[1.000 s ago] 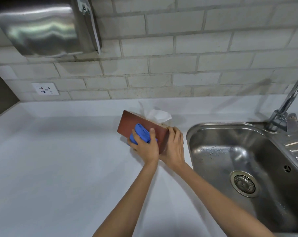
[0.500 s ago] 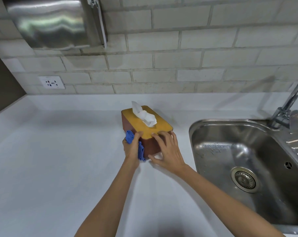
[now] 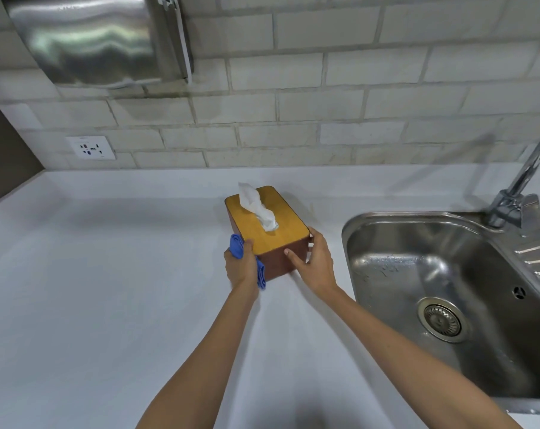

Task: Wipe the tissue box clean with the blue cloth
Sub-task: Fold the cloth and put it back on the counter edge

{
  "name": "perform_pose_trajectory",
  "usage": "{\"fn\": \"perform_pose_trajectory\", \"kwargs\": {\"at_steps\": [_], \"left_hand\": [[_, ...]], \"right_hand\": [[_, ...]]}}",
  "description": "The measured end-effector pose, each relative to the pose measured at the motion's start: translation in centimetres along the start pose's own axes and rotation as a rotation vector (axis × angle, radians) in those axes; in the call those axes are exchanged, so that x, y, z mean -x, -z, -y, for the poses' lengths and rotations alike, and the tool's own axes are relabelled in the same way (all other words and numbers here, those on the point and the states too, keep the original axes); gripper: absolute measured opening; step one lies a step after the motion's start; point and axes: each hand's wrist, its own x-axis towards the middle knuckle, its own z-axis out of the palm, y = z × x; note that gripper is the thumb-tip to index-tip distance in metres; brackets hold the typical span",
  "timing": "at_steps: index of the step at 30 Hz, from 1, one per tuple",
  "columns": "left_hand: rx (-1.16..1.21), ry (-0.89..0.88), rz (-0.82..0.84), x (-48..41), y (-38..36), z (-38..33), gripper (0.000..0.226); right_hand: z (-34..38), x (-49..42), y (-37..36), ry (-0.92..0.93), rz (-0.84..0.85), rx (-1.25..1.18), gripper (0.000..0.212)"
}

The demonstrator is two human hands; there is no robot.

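Observation:
The tissue box (image 3: pixel 281 230) stands upright on the white counter (image 3: pixel 107 289). It has a yellow wooden lid, dark brown sides, and a white tissue (image 3: pixel 257 209) sticking out of the top. My left hand (image 3: pixel 242 264) holds the bunched blue cloth (image 3: pixel 236 247) against the box's near left corner; a fold of the cloth hangs down under the hand. My right hand (image 3: pixel 315 261) grips the near right corner, thumb on the front face, fingers around the right side.
A steel sink (image 3: pixel 448 289) with a drain lies just right of the box, its tap (image 3: pixel 522 196) at the far right. On the tiled wall hang a steel dispenser (image 3: pixel 92 38) and a white socket (image 3: pixel 90 147).
The box went from tilted on its side, with the cloth on its brown face, to standing flat, lid up. My left hand and cloth shifted to the near left corner; my right hand slid from the lid to the near right corner.

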Motion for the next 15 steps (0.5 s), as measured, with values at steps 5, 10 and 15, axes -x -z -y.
{"fn": "perform_pose_trajectory", "kwargs": {"at_steps": [5, 10, 15], "left_hand": [[0.053, 0.099, -0.037, 1.6, -0.5, 0.7, 0.043], [0.362, 0.376, 0.179, 3.5, 0.6, 1.8, 0.045], [0.314, 0.496, 0.469, 6.4, 1.1, 1.6, 0.056]], "right_hand": [[0.5, 0.3, 0.1, -0.044, 0.009, -0.019, 0.069], [1.5, 1.5, 0.6, -0.186, -0.036, -0.072, 0.070], [1.5, 4.8, 2.0, -0.391, 0.253, -0.311, 0.062]]}}
